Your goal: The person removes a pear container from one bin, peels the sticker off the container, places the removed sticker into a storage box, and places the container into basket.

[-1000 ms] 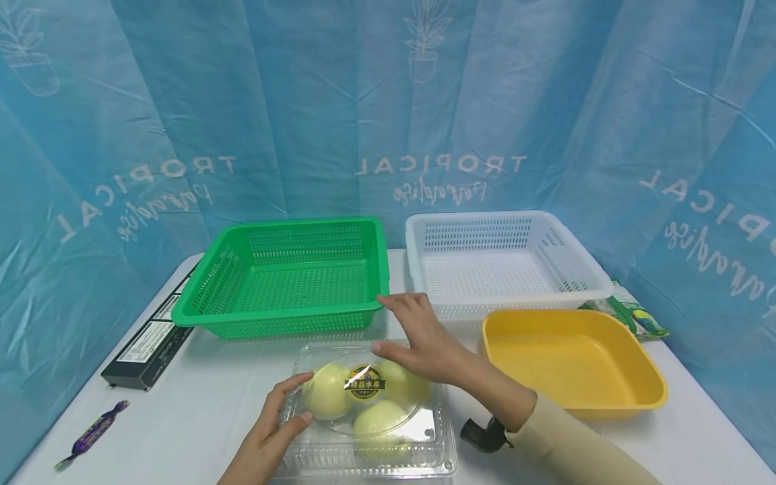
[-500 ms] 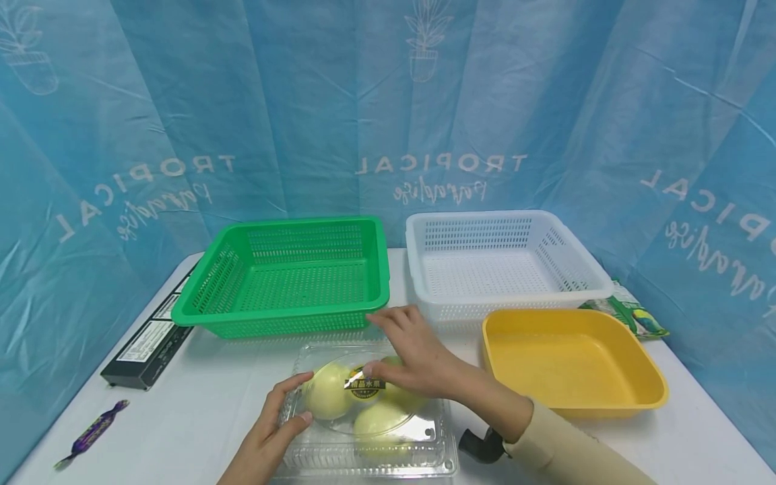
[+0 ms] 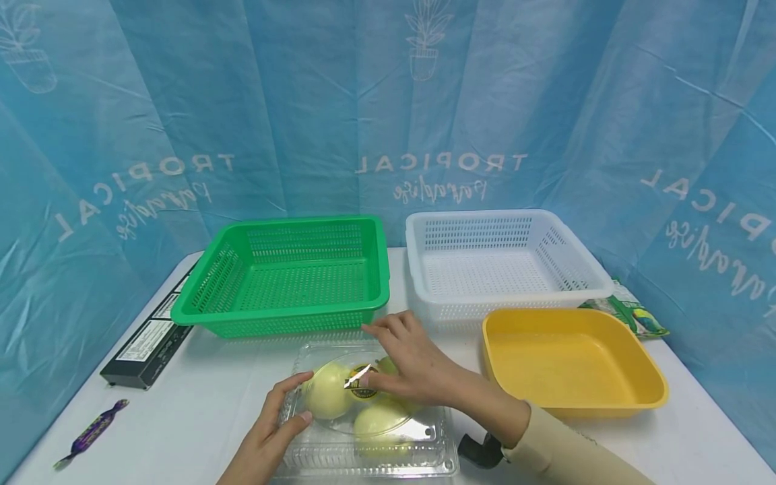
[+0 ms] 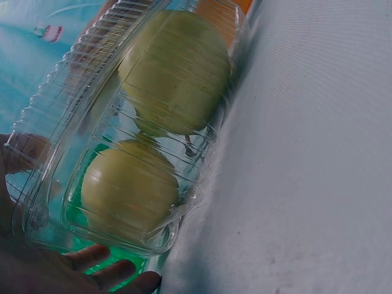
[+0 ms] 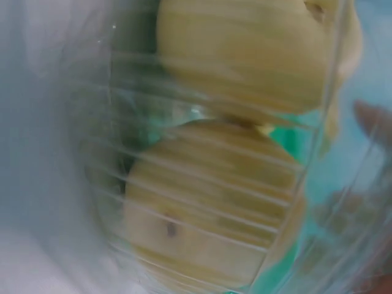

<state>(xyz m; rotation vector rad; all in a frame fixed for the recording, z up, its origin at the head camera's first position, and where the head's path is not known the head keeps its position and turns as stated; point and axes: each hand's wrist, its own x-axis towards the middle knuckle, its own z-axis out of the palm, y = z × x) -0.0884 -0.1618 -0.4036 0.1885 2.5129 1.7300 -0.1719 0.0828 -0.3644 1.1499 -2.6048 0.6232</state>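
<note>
A clear plastic fruit box [image 3: 364, 465] with a ribbed rim lies at the front middle of the table, several pale yellow-green round fruits [image 3: 329, 394] inside. On its lid sits a black and gold sticker [image 3: 364, 393], a white streak crossing it. My left hand [image 3: 269, 421] rests at the box's left side, thumb and forefinger spread on the lid; its other fingers [image 4: 116, 272] extend beside the box. My right hand [image 3: 412, 360] reaches over the lid. Its thumb touches the sticker, and the other fingers stretch toward the box's far edge, apart from the thumb. The right wrist view is blurred.
Behind stand a green basket [image 3: 279, 318] and a white basket [image 3: 515, 296]. A yellow tub [image 3: 576, 407] is at right. At left lie a black box [image 3: 130, 372] and purple wrapped candy [image 3: 91, 436]. A black curved piece [image 3: 479, 453] lies under my right forearm; a green packet [image 3: 645, 320] lies far right.
My right hand has shifted left and nearer over the lid, its thumb coming onto the sticker. A white streak now crosses the sticker. The left hand and the box have stayed put.
</note>
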